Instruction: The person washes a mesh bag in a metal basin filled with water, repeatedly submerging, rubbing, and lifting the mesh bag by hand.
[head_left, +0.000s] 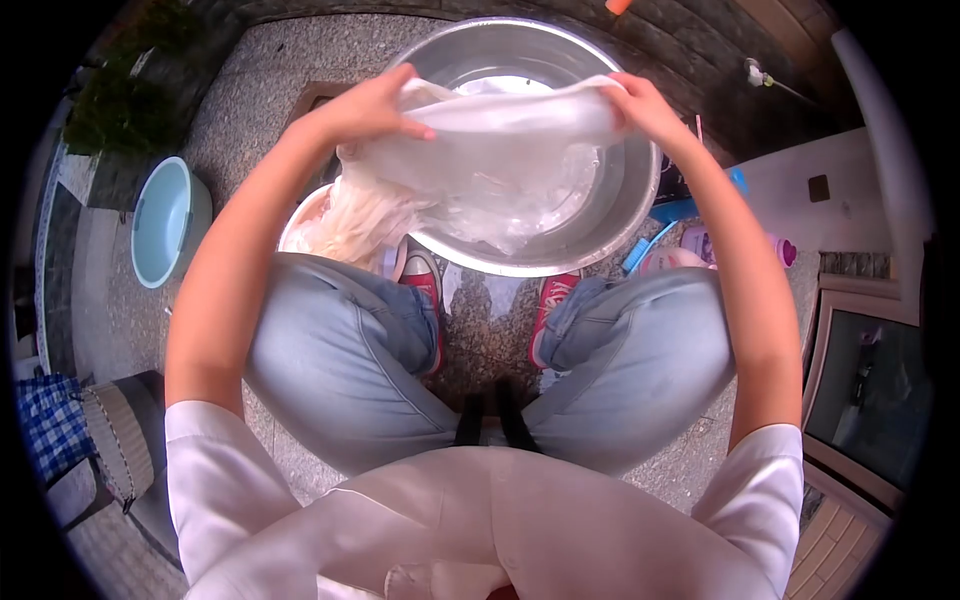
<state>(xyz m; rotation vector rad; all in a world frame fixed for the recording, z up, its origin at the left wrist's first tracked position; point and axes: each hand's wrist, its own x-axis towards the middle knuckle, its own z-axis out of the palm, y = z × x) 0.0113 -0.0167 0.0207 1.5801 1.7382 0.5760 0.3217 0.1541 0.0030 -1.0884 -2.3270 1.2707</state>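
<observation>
Upper centre: left hand (376, 108) and right hand (648, 108), both grips holding cloth (500, 118) over tub (637, 195); basin (163, 222) at left.

Facing a basin (637, 190) on the floor (275, 60) just ahead of the shoes (424, 275), with a container (308, 207) just left, a tub (163, 225) farther left and a bottle (703, 240) at right, beyond the right knee (685, 305); holding a cloth (505, 120) over the basin between left hand (372, 106) and right hand (645, 108).

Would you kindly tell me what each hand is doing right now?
Left hand: holding one side of the white cloth.
Right hand: holding the cloth's other side.
</observation>
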